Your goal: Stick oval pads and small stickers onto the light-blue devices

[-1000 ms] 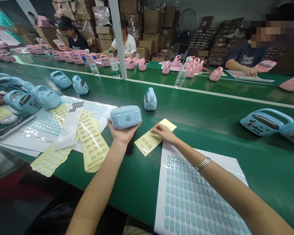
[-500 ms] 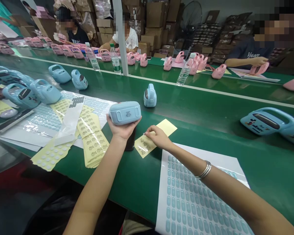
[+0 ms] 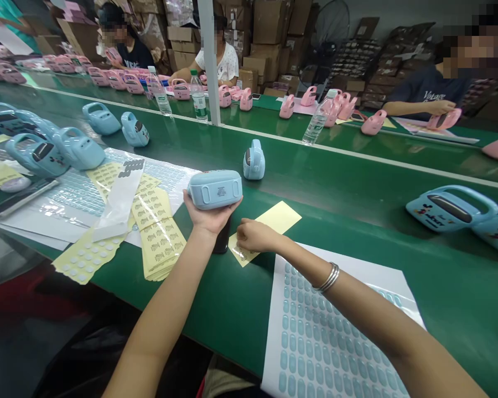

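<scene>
My left hand (image 3: 209, 218) holds up a light-blue portable speaker (image 3: 222, 190), palm beneath and fingers partly hidden behind it. Its underside faces me, showing two pad-like ovals and a small dark-print label between them. My right hand (image 3: 255, 235) is over a yellow label sheet (image 3: 284, 215), fingers curled closed; what they hold, if anything, is hidden. A dark phone-like object (image 3: 222, 240) lies under the raised speaker. By my right forearm, a white sheet (image 3: 271, 331) carries rows of glossy blue oval pads.
More yellow label sheets (image 3: 160, 237) and a sheet of round white stickers (image 3: 83, 260) lie left. Blue speakers (image 3: 83, 146) stand left, another (image 3: 254, 160) ahead, others (image 3: 448, 207) right. Beyond a white rail are bottles (image 3: 317, 121), pink speakers and several people.
My right hand has shifted slightly left over the label sheet, and its fingers are now more curled and turned from view. The left hand still holds the speaker, nearly unmoved.
</scene>
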### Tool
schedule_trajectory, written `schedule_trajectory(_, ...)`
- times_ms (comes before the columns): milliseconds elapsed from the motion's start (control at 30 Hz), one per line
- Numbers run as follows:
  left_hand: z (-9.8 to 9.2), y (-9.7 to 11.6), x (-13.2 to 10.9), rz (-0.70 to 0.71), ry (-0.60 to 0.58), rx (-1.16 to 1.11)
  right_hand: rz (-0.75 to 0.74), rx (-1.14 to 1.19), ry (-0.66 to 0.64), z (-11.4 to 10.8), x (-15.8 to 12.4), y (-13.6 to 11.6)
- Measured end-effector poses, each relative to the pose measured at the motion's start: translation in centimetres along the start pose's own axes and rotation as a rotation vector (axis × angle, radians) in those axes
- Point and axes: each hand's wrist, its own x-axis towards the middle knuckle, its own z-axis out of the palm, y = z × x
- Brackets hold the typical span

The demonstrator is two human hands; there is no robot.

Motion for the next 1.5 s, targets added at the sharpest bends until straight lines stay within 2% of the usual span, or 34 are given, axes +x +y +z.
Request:
schedule_trajectory(133, -0.1, 0.1, 0.0, 0.003, -0.009, 0.014, 0.027, 0.092, 0.128, -1.1, 0.2, 0.7)
schedule_trajectory(233, 0.2, 0.3, -0.1, -0.018, -0.044, 0.035, 0.037, 0.241, 0.283, -3.6, 0.8, 1.4)
schedule_trajectory(300, 0.5, 0.2, -0.4, -0.090, -0.076, 0.064, 0.007, 0.363, 0.348, -5.6, 1.2, 1.5)
schedule_trajectory(433, 1.2, -1.3, -1.4, -0.361, -0.101, 0.199, -0.102, 0.518, 0.296, -8.3, 1.2, 1.1)
schedule_trajectory(500, 1.2, -2.6, -1.7, -0.472, -0.063, 0.269, -0.122, 0.531, 0.247, -8.9, 0.8, 1.1)
schedule_trajectory(567, 1.0, -3.7, -1.7, -0.513, 0.015, 0.325, -0.110, 0.514, 0.235, -9.5, 0.3, 1.5)
schedule_trajectory(633, 0.7, -4.1, -1.1, -0.442, 0.132, 0.359, -0.056, 0.479, 0.269, -10.6, 0.0, 2.4)
schedule_trajectory(700, 0.4, -4.0, -0.4, -0.299, 0.238, 0.367, 0.039, 0.436, 0.335, -12.4, 0.3, 3.6)
schedule_trajectory(800, 0.3, -3.5, 0.5, -0.189, 0.277, 0.370, 0.227, 0.372, 0.476, -15.7, 1.6, 5.6)
schedule_trajectory(933, 0.5, -3.5, 0.4, -0.238, 0.270, 0.424, 0.433, 0.294, 0.629, -18.7, 3.3, 7.7)
schedule_trajectory(1100, 1.0, -3.8, -0.3, -0.301, 0.255, 0.491, 0.545, 0.155, 0.716, -20.3, 3.0, 9.4)
schedule_trajectory(1200, 1.5, -3.7, -0.5, -0.331, 0.235, 0.520, 0.585, 0.043, 0.743, -21.7, 0.9, 10.7)
schedule_trajectory(1267, 1.6, -3.7, -0.5, -0.346, 0.206, 0.560, 0.635, -0.056, 0.774, -22.9, -2.1, 11.7)
schedule_trajectory(1367, 1.5, -3.7, -0.6, -0.344, 0.139, 0.666, 0.754, -0.227, 0.837, -24.1, -9.1, 13.1)
schedule_trajectory(1500, 1.1, -3.3, -0.7, -0.350, 0.057, 0.717, 0.924, -0.377, 0.866, -24.0, -18.6, 13.8)
